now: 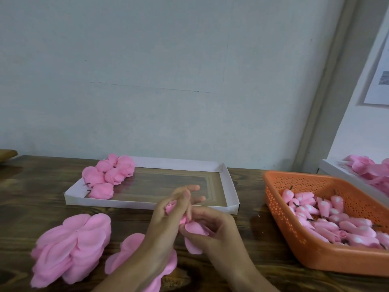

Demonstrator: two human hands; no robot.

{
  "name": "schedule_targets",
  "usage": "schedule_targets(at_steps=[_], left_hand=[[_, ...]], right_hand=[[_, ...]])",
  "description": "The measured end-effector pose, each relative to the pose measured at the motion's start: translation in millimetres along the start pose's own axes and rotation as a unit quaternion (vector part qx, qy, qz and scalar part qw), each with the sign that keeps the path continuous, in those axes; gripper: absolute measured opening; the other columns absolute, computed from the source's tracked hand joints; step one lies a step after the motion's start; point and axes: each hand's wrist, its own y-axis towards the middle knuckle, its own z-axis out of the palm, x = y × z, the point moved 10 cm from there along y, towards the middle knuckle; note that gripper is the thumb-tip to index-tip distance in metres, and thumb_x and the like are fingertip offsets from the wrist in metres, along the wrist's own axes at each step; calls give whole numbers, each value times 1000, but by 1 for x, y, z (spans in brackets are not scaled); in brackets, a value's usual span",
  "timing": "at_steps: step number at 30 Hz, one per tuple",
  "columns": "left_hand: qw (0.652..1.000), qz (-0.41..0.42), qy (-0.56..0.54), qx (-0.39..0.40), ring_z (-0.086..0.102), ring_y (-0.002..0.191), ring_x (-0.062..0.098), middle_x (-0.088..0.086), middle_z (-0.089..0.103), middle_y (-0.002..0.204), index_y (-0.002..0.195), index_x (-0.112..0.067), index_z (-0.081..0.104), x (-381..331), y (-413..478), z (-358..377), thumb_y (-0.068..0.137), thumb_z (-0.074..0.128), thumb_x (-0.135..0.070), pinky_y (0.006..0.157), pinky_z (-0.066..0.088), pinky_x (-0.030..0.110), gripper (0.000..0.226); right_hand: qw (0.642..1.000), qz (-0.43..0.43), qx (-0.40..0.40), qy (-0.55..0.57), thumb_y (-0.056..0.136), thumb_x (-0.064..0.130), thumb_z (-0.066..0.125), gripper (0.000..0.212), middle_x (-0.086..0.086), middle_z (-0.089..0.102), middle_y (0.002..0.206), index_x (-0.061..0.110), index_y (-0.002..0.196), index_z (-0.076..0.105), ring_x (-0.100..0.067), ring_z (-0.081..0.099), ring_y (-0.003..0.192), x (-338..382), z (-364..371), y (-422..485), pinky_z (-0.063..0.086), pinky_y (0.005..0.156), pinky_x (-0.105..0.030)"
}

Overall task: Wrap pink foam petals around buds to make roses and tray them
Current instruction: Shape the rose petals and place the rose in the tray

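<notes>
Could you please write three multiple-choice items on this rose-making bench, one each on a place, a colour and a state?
1. Where in the white tray do the finished roses lie?
A. its left end
B. its right end
C. spread along the whole tray

2. What colour is the basket holding the buds?
A. blue
B. orange
C. white

3. What is the left hand doing?
A. lying flat on the table
B. reaching into the basket
C. holding a bud while the right hand holds a petal beside it

Answers:
1 A, since the roses cluster at the tray's left end and the rest is bare.
2 B, as the perforated plastic is orange.
3 C, as both hands meet in front of the tray.
</notes>
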Motion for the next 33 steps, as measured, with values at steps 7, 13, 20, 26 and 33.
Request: schedule_targets(at_steps=[7,13,20,26,33], left_hand=[[996,60,59,38,68,123,25,2,71,129,118,-20,66,-7,1,3,88,69,-52,95,59,52,44],[994,51,57,77,67,123,26,11,71,125,115,-19,65,-6,1,6,78,83,-47,98,57,35,49],[991,33,85,98,75,82,20,16,77,102,110,-12,77,-3,7,2,78,87,-41,66,59,27,44],[988,62,123,69,76,104,30,13,79,106,108,-17,82,-7,13,-9,77,86,-39,85,60,31,38],[991,-74,54,98,70,121,29,10,74,129,128,-26,73,15,15,-7,78,79,-49,104,52,51,55]], right_hand=[[985,-68,-60,-147,87,29,81,30,25,76,108,43,114,79,-11,64,114,13,-2,-9,55,96,-36],[974,-136,-79,-163,77,39,76,33,23,74,107,39,110,78,-11,65,112,34,-10,-11,53,90,-23],[994,-79,-71,15,84,29,79,26,5,80,106,27,110,79,-14,74,103,21,-27,1,55,88,-19],[997,-60,-47,0,89,23,83,27,1,80,111,25,115,76,-21,75,107,10,-28,7,60,94,-39],[995,-41,-73,46,83,11,85,28,-9,80,106,20,107,76,-33,76,100,7,-43,12,61,89,-52]])
